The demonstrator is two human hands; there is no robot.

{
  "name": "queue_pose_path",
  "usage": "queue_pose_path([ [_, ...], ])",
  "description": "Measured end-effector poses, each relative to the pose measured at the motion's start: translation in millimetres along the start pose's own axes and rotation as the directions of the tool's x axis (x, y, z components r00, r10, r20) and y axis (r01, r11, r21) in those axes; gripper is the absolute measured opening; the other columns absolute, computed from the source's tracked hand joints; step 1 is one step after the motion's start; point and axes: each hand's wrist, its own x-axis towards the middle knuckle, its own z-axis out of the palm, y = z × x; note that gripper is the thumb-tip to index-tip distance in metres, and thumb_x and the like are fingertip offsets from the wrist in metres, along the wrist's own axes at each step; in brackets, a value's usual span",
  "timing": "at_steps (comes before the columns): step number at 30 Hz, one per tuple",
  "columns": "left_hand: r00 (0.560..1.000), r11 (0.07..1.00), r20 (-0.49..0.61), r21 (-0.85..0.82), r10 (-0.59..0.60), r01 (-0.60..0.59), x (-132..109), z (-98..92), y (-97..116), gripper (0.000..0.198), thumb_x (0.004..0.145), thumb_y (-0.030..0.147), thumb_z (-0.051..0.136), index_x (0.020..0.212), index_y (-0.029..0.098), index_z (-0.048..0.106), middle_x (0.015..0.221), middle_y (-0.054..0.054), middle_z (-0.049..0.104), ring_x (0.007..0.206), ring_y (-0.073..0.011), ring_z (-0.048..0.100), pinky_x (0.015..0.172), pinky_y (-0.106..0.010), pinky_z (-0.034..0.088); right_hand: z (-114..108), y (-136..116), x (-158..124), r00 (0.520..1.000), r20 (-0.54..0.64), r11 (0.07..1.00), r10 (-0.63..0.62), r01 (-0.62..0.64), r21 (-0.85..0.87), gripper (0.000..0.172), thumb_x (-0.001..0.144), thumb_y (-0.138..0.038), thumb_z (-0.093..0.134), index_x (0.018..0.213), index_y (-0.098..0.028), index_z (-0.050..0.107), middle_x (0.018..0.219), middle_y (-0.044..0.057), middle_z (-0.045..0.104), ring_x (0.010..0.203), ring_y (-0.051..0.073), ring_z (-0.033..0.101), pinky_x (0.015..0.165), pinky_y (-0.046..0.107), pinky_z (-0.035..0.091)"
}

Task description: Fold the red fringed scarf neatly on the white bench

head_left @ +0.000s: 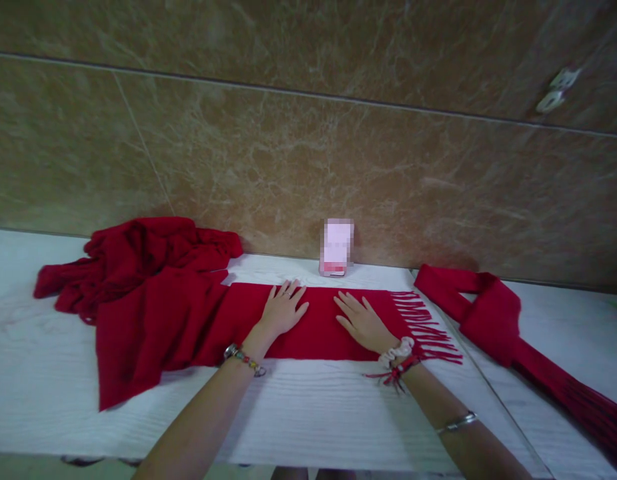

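Note:
A red scarf (pixel 323 320) lies with its right part spread flat on the white table, its fringed end (pixel 428 327) pointing right. My left hand (pixel 283 310) rests palm down on the flat part, fingers spread. To its right, my right hand (pixel 363 321) also lies flat on the scarf near the fringe, fingers stretched out. Neither hand grips anything. Toward the left the scarf turns loose and folded (pixel 153 327), up against a crumpled heap of red cloth (pixel 143 247); where one ends and the other begins I cannot tell.
A phone with a blurred screen (pixel 337 245) leans against the brown marbled wall (pixel 268 153) behind the table. Another red scarf (pixel 493 317), folded over and fringed, lies at the right across a seam in the white tabletop (pixel 308 407). Wall sockets (pixel 557 90) show at upper right.

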Motion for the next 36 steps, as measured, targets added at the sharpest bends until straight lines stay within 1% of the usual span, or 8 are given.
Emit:
queue_pose_path([
  [2,1.000,1.000,0.006,0.006,-0.001,0.001,0.4,0.0,-1.0,0.048,0.089,0.042,0.029,0.131,0.023,0.038,0.141,-0.006,0.031,0.131,-0.0246,0.024,0.104,-0.047,0.023,1.7,6.1,-3.5,0.999,0.020,0.999,0.027,-0.027,-0.020,0.046,0.090,-0.035,0.026,0.133,-0.023,0.035,0.139,0.006,0.036,0.129,0.018,0.028,0.104,0.044,0.024],
  [8,1.000,0.999,0.011,0.051,-0.004,0.003,-1.1,-4.9,0.7,0.047,0.089,0.040,0.028,0.131,0.022,0.038,0.141,-0.006,0.032,0.130,-0.0247,0.027,0.103,-0.046,0.025,-5.2,54.5,-30.4,0.958,0.000,0.948,0.286,-0.283,-0.143,0.047,0.089,-0.034,0.029,0.132,-0.016,0.038,0.138,0.011,0.036,0.128,0.024,0.031,0.101,0.044,0.029],
  [11,1.000,0.996,0.006,0.083,-0.012,0.011,-3.2,-7.4,3.6,0.046,0.089,0.038,0.028,0.131,0.022,0.038,0.140,-0.006,0.033,0.129,-0.0245,0.028,0.103,-0.046,0.026,-17.4,56.6,-29.0,0.935,0.034,0.925,0.352,-0.343,-0.163,0.048,0.089,-0.032,0.033,0.131,-0.011,0.039,0.138,0.015,0.036,0.127,0.026,0.031,0.100,0.045,0.029],
  [16,0.998,0.993,0.055,0.114,0.003,-0.009,-1.2,-10.4,3.2,0.046,0.090,0.036,0.027,0.132,0.019,0.036,0.141,-0.009,0.031,0.130,-0.0262,0.026,0.102,-0.048,0.025,-45.5,39.2,8.9,0.966,0.180,0.982,0.187,-0.183,-0.038,0.051,0.086,-0.032,0.041,0.131,-0.008,0.038,0.138,0.016,0.036,0.127,0.022,0.032,0.102,0.035,0.029],
  [20,0.997,0.990,0.055,0.128,0.046,-0.052,0.4,-15.3,-7.5,0.046,0.089,0.039,0.031,0.132,0.023,0.036,0.141,-0.010,0.031,0.130,-0.0292,0.025,0.100,-0.055,0.023,-56.7,26.0,33.3,0.972,0.197,0.991,0.131,-0.130,-0.016,0.050,0.087,-0.037,0.039,0.131,-0.012,0.039,0.136,0.013,0.039,0.127,0.020,0.033,0.102,0.033,0.030],
  [26,0.995,0.985,-0.011,0.141,-0.103,0.104,-10.4,-12.7,-21.5,0.042,0.090,0.034,0.031,0.129,0.022,0.041,0.139,-0.007,0.035,0.127,-0.0256,0.031,0.101,-0.048,0.028,-26.7,18.0,18.5,0.983,0.144,0.993,0.118,-0.116,-0.024,0.049,0.090,-0.037,0.030,0.132,-0.013,0.036,0.140,0.012,0.034,0.129,0.024,0.029,0.102,0.043,0.027],
  [30,0.994,0.989,-0.011,0.098,-0.111,0.112,-12.7,-9.4,-21.3,0.043,0.089,0.034,0.032,0.129,0.022,0.041,0.140,-0.006,0.035,0.128,-0.0248,0.030,0.102,-0.047,0.027,-2.7,22.5,7.7,0.993,0.043,0.993,0.113,-0.112,-0.029,0.046,0.090,-0.035,0.029,0.131,-0.017,0.040,0.139,0.009,0.036,0.128,0.023,0.031,0.103,0.044,0.026],
  [36,0.995,0.993,-0.001,0.060,-0.098,0.098,-14.1,-12.0,-22.4,0.045,0.089,0.036,0.032,0.130,0.020,0.040,0.140,-0.008,0.034,0.129,-0.0256,0.029,0.102,-0.048,0.025,7.5,24.2,8.2,0.992,-0.026,0.991,0.127,-0.128,-0.039,0.044,0.089,-0.035,0.029,0.129,-0.022,0.042,0.136,0.007,0.042,0.125,0.022,0.035,0.101,0.045,0.029],
])
